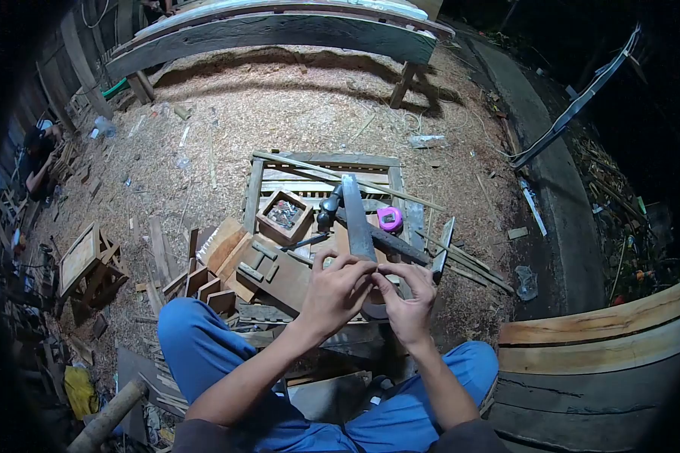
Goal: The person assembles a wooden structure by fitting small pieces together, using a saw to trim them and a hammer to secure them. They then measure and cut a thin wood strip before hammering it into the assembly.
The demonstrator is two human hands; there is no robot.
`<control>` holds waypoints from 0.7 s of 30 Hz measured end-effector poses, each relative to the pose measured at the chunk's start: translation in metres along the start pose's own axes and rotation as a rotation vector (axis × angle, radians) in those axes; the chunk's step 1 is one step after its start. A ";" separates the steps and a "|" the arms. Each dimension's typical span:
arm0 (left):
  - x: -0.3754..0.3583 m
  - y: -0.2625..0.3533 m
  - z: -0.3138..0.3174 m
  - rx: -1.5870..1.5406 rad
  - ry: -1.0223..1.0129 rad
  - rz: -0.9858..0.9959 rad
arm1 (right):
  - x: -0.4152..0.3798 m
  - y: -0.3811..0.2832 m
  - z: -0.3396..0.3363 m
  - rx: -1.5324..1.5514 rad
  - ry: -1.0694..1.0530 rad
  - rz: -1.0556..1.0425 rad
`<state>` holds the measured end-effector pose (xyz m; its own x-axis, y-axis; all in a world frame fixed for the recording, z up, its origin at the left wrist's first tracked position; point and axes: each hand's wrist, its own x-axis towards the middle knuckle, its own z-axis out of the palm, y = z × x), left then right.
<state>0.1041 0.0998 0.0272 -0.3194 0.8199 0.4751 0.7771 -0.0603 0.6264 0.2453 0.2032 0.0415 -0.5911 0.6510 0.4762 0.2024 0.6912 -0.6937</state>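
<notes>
My left hand (336,294) and my right hand (409,306) meet at the fingertips above the low slatted wooden table (254,189). Both are closed in a pinch; whatever is between the fingers is too small to name. Just beyond them lies a long, flat grey blade-like strip (357,219), its near end partly covered by my hands. To its right sits a pink tape measure (390,219). Left of the strip is a black tool (328,211) resembling a hammer head. A square wooden box (285,217) holds small metal pieces.
Wood offcuts (227,249) lie at the table's left, and thin sticks (476,268) at its right. Planks (597,332) stand near my right knee. A long workbench (279,38) crosses the far side over shavings. Another person (41,162) crouches at far left.
</notes>
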 end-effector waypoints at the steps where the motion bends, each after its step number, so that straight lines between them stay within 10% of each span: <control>1: -0.002 -0.003 0.001 -0.013 -0.020 -0.008 | -0.002 -0.001 0.000 0.014 -0.004 0.037; 21: 0.000 -0.032 0.022 -0.057 -0.167 -0.062 | 0.004 0.088 0.022 -0.459 -0.250 0.098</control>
<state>0.0910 0.1140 -0.0067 -0.2678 0.9059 0.3282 0.7252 -0.0348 0.6877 0.2435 0.2593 -0.0297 -0.7092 0.6633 0.2389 0.5534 0.7337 -0.3942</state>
